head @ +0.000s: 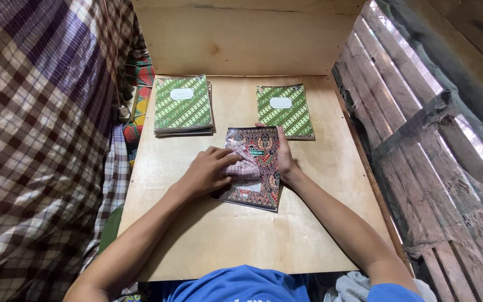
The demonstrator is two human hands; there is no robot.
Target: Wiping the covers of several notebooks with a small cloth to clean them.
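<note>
Plain wood makes up the little table in front of you, with a wooden wall behind it, wood slats on your right and checked cloth hanging on your left. From the head camera, a dark book with a busy red pattern lies flat in the middle of the table. Your left hand is curled down on a small pink checked rag and presses it onto the cover. Your right hand lies open and flat along the book's right edge, holding nothing, just pinning the book. To wipe well, I think you should keep that flat hand firm so the book cannot slide, and rub with soft strokes out to the corners. Further back sit a stack of green books on the left and one green book on the right, both well apart from your hands.
</note>
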